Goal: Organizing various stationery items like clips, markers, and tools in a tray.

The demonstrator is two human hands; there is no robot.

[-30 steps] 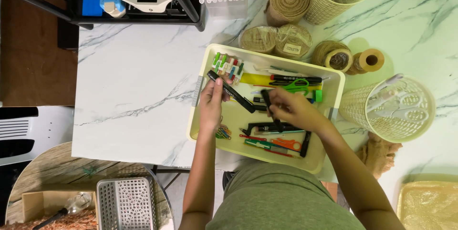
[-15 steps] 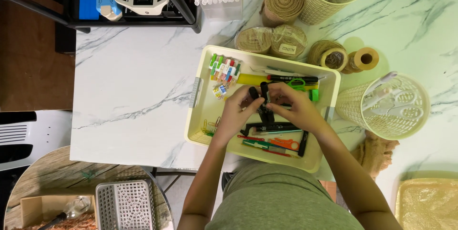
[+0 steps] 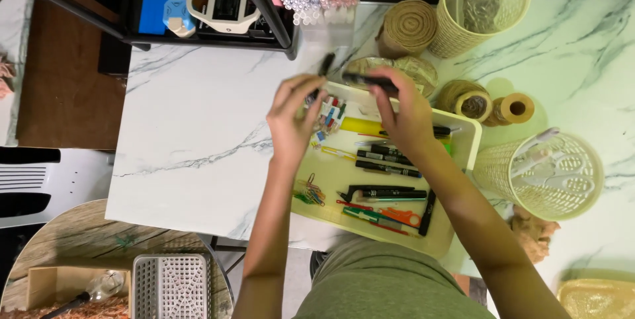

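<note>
Both hands raised over pale yellow plastic tray (image 3: 463, 135) on white marble surface (image 3: 198, 134); right hand (image 3: 403, 111) grips black marker (image 3: 368, 80), left hand (image 3: 294, 114) pinches small black cap (image 3: 326, 64)

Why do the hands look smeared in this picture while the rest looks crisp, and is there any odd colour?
Head view: the left hand, right hand and the dark pen they hold show motion blur; the yellow tray and marble table stay sharp; a green tint washes the upper right.

Two hands (image 3: 291, 117), two mesh baskets (image 3: 539, 173) – one tray (image 3: 466, 137), three twine rolls (image 3: 512, 107)
</note>
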